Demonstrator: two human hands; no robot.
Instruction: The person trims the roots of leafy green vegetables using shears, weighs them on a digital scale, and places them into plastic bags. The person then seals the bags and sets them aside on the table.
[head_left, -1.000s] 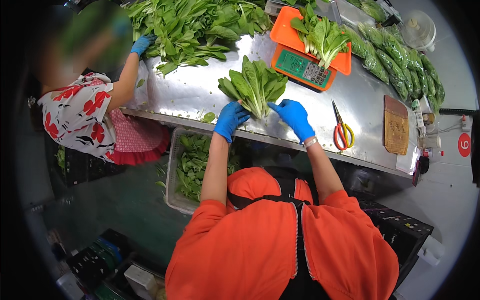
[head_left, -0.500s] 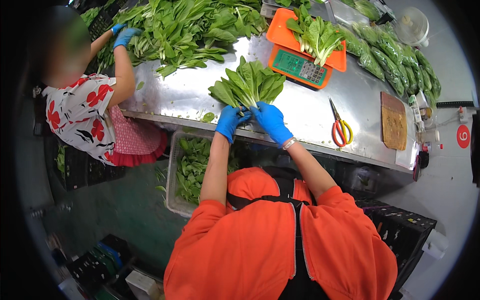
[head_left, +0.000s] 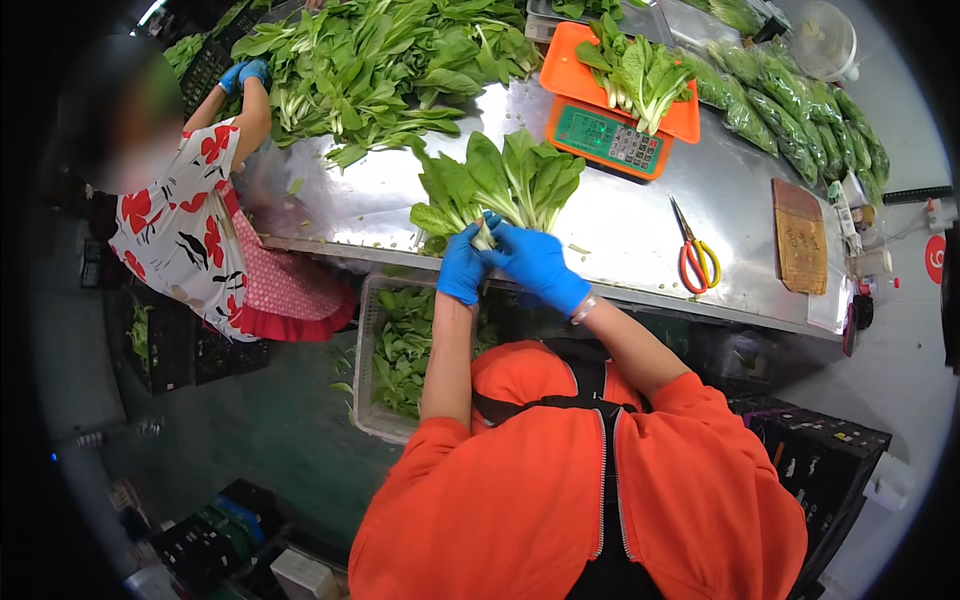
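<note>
At the near edge of the metal table (head_left: 625,228), the left hand (head_left: 463,268) and right hand (head_left: 535,262) close together on pale stem ends of leafy greens (head_left: 522,180). These look light, their broad leaves soft and easily bruised; the firmer stem bases probably offer the 1 safest hold.

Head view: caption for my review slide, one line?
The wearer's two blue-gloved hands hold pale-stemmed leafy greens at a shiny metal table, an orange electronic scale beyond.

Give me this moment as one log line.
left hand: holding leafy greens; right hand: at their stem base; scissors: lying on metal table
</note>
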